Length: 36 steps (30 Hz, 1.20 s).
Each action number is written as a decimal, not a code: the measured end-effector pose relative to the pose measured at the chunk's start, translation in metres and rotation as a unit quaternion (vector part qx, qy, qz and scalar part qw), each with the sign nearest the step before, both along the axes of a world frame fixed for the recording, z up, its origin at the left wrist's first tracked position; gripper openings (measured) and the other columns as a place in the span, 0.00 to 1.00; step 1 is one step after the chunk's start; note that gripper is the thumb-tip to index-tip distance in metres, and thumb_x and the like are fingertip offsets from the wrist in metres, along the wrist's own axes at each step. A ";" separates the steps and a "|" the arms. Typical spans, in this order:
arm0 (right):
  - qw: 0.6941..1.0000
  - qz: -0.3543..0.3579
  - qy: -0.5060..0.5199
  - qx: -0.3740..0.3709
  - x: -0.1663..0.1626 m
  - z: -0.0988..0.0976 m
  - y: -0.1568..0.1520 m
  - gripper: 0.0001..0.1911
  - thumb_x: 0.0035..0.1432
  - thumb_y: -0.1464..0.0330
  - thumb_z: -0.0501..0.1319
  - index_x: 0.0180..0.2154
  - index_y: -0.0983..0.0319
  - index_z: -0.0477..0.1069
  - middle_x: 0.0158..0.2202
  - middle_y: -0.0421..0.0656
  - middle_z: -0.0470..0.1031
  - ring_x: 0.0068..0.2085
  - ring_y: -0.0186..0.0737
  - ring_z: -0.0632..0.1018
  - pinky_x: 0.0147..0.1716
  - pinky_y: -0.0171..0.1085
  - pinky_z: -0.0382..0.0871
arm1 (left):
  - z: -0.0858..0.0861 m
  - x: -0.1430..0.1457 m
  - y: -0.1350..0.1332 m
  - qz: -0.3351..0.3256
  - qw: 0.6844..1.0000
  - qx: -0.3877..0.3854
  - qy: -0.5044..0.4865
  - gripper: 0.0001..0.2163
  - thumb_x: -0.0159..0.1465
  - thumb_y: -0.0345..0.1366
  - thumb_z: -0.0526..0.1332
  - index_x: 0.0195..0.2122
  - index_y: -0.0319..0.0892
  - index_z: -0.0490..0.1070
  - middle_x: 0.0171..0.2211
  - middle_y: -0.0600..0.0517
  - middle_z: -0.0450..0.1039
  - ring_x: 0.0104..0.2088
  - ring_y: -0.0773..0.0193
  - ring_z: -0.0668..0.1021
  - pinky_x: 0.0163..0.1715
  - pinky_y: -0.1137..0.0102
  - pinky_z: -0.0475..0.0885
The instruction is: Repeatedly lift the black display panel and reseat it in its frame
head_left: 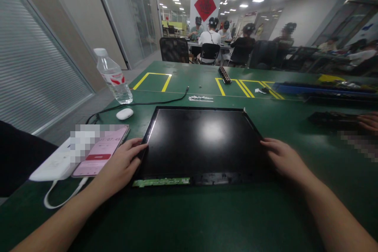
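A black display panel in a dark frame faces up over the green table in front of me. Along its near edge runs a green circuit board strip. My left hand grips the panel's left edge, fingertips on the rim and the thumb side partly hidden. On the opposite edge, my right hand holds the rim, its fingertips at the border and the rest of the grip out of sight. Whether the panel rests fully on the table or is slightly raised I cannot tell.
Left of the panel are a phone, a white power bank, a white earbud case, a water bottle and a black cable. A screwdriver bit set lies beyond. Another person's hand is at right.
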State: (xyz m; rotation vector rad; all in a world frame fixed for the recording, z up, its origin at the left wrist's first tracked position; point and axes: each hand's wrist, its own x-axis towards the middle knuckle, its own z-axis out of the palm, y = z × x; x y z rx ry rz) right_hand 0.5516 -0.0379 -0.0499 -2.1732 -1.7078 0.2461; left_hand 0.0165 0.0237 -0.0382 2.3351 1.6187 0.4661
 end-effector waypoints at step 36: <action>0.996 -0.033 0.078 0.019 -0.009 0.007 -0.004 0.27 0.54 0.56 0.58 0.52 0.55 0.81 0.43 0.49 0.85 0.35 0.54 0.84 0.36 0.53 0.81 | 0.009 0.011 -0.008 0.056 0.986 -0.067 -0.140 0.26 0.69 0.41 0.53 0.66 0.44 0.72 0.69 0.43 0.73 0.70 0.44 0.72 0.69 0.46 0.65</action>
